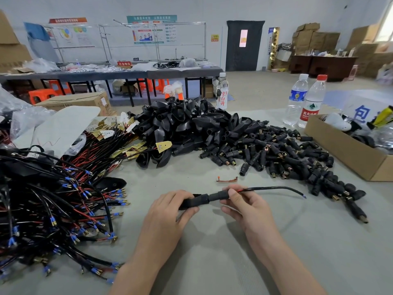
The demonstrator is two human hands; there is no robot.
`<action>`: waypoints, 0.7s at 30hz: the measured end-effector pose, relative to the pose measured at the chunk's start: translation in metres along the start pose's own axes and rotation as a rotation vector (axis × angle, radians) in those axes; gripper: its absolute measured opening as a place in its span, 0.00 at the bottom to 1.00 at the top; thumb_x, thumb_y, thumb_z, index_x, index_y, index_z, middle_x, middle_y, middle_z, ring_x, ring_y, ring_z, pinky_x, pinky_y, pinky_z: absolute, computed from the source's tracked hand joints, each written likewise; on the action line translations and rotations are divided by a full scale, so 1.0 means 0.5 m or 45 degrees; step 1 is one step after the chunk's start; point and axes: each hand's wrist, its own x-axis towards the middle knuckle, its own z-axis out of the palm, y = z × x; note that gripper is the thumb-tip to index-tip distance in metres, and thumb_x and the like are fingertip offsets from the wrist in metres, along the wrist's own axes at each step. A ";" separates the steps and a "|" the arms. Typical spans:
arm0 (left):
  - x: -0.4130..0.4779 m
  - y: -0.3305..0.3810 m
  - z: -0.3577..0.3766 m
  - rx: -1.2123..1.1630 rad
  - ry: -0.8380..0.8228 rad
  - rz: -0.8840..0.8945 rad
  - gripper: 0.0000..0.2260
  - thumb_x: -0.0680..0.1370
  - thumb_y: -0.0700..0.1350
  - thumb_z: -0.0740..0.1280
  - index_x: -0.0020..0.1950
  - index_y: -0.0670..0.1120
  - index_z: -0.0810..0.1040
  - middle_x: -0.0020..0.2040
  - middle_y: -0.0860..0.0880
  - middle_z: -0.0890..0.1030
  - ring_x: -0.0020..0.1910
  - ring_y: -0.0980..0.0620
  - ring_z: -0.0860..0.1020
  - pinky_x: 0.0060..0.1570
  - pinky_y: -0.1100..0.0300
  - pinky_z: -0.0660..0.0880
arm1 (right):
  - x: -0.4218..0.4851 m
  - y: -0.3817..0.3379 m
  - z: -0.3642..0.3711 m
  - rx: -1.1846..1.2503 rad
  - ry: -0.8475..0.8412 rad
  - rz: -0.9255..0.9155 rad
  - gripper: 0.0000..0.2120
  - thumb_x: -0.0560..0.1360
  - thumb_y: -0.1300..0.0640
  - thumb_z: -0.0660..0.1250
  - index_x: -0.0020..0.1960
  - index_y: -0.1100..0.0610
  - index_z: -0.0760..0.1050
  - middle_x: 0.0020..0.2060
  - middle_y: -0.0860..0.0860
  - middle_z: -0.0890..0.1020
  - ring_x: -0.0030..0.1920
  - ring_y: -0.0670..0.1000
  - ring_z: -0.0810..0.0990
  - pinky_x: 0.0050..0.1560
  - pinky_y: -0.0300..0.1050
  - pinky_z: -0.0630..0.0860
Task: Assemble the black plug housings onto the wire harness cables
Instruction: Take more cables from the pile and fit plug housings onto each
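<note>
My left hand [170,207] grips a black plug housing [195,201] just above the grey table, near the front middle. My right hand [244,202] pinches a smaller black sleeve [219,196] that meets the housing's right end. A black cable [274,189] with a red core runs out of the sleeve to the right and ends in a blue tip. A heap of black housings [187,124] lies behind, with small black plugs with brass ends [276,154] spread to its right. Wire harness cables [53,199] with blue terminals are piled at the left.
An open cardboard box [348,152] of parts stands at the right edge. Three water bottles [312,103] stand behind the piles. A small copper strip [227,179] lies just beyond my hands. White plastic bags [63,124] sit at the back left.
</note>
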 end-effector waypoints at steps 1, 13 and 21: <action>0.000 0.000 0.000 -0.005 -0.007 -0.002 0.09 0.75 0.48 0.73 0.53 0.54 0.78 0.48 0.60 0.77 0.47 0.57 0.74 0.50 0.59 0.71 | 0.000 -0.001 0.000 0.010 -0.013 -0.006 0.06 0.79 0.64 0.65 0.53 0.62 0.80 0.45 0.53 0.84 0.44 0.50 0.84 0.42 0.39 0.81; 0.000 -0.002 0.002 -0.053 -0.005 -0.024 0.08 0.76 0.50 0.71 0.54 0.54 0.78 0.47 0.62 0.76 0.47 0.59 0.73 0.50 0.60 0.72 | 0.004 0.000 -0.003 0.201 -0.085 0.022 0.08 0.79 0.69 0.63 0.56 0.64 0.78 0.51 0.51 0.86 0.54 0.49 0.82 0.51 0.43 0.82; 0.000 0.001 0.002 -0.105 -0.001 -0.030 0.08 0.76 0.49 0.72 0.54 0.55 0.77 0.47 0.62 0.76 0.48 0.60 0.73 0.51 0.60 0.70 | 0.004 0.000 -0.002 0.223 -0.101 0.027 0.10 0.79 0.69 0.62 0.53 0.59 0.79 0.53 0.53 0.85 0.55 0.49 0.82 0.53 0.45 0.82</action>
